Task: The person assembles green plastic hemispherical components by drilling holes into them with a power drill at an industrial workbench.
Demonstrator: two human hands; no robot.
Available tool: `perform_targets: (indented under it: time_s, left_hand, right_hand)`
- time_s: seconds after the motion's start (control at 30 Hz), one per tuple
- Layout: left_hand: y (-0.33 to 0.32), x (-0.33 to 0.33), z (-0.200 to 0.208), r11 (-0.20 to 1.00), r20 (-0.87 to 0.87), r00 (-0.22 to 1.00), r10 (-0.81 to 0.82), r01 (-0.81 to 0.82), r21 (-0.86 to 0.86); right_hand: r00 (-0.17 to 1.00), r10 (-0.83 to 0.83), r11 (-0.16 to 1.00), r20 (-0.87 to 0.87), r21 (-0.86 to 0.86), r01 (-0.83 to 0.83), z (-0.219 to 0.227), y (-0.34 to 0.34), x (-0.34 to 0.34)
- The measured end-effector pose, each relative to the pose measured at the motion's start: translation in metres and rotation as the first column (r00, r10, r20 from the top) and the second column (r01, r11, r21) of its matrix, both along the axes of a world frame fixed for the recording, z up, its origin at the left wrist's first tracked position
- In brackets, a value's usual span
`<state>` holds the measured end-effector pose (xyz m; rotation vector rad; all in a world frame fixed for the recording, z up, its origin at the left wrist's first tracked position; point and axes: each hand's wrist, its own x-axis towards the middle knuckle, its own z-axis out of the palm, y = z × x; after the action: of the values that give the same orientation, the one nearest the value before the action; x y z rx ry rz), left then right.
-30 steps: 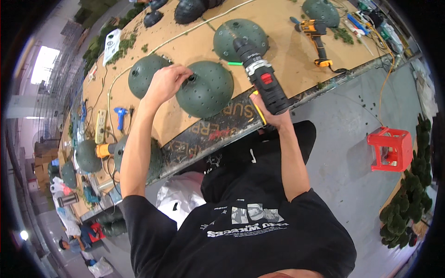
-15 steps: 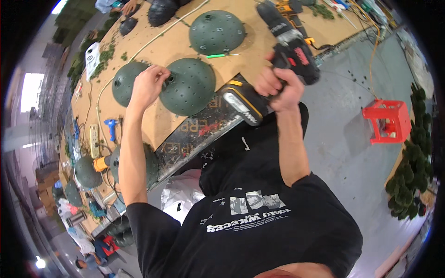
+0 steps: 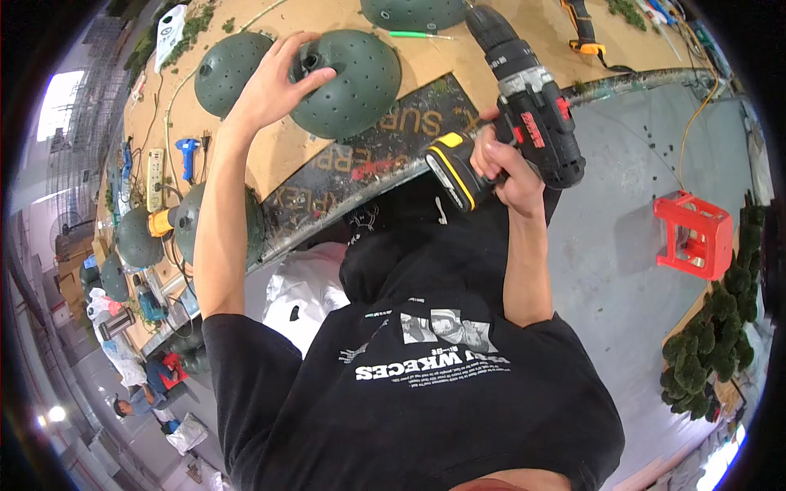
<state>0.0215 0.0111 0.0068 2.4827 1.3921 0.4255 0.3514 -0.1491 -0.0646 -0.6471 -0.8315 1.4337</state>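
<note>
My left hand (image 3: 278, 86) rests at the left side of a dark green dome (image 3: 352, 90) dotted with small holes. Its thumb and fingers are spread around the short hollow neck on the dome and grip nothing visible. In my right hand (image 3: 512, 176) is a black cordless drill (image 3: 536, 114) with a yellow-and-black battery, held by its handle above the table's front edge. The drill's chuck points away from me. Another perforated dome (image 3: 233, 74) sits just left, and one more (image 3: 413, 12) is cut off by the top of the view.
A green-handled thin tool (image 3: 417, 35) lies behind the middle dome. To the left are a blue glue gun (image 3: 187, 158), a power strip (image 3: 155, 178) and more domes. A second power tool (image 3: 583, 37) lies at the far right. A red stool (image 3: 694, 235) stands on the floor.
My left fingers have gone from pinched at the dome's neck to spread around it. The drill has come lower and slightly right, and the whole view has shifted.
</note>
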Motion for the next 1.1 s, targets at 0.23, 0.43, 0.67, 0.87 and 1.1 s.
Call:
perform_targets:
  time_s: [0.23, 0.43, 0.67, 0.87, 1.1]
  left_hand:
    - [0.015, -0.003, -0.038, 0.984, 0.146, 0.985, 0.093, -0.113, 0.135]
    - [0.02, 0.008, -0.009, 0.968, 0.3, 0.923, 0.241, -0.206, -0.145]
    - [0.023, 0.003, 0.015, 0.954, 0.306, 0.915, 0.261, -0.197, -0.224]
    - [0.063, -0.055, -0.019, 0.978, 0.318, 0.932, 0.173, -0.126, -0.164]
    - [0.07, -0.049, -0.019, 0.93, 0.405, 0.877, 0.257, -0.111, -0.35]
  right_hand:
    - [0.999, 0.04, 0.999, -0.028, -0.013, -0.04, 0.003, 0.002, -0.01]
    - [0.998, -0.013, 1.0, 0.059, 0.013, 0.012, 0.004, -0.003, -0.013]
    - [0.995, 0.01, 0.999, 0.098, 0.037, -0.014, -0.002, -0.002, -0.015]
    - [0.962, -0.03, 0.998, 0.271, 0.055, 0.016, -0.008, -0.003, -0.022]
    - [0.836, -0.207, 0.971, 0.509, 0.212, 0.112, -0.005, -0.014, -0.027]
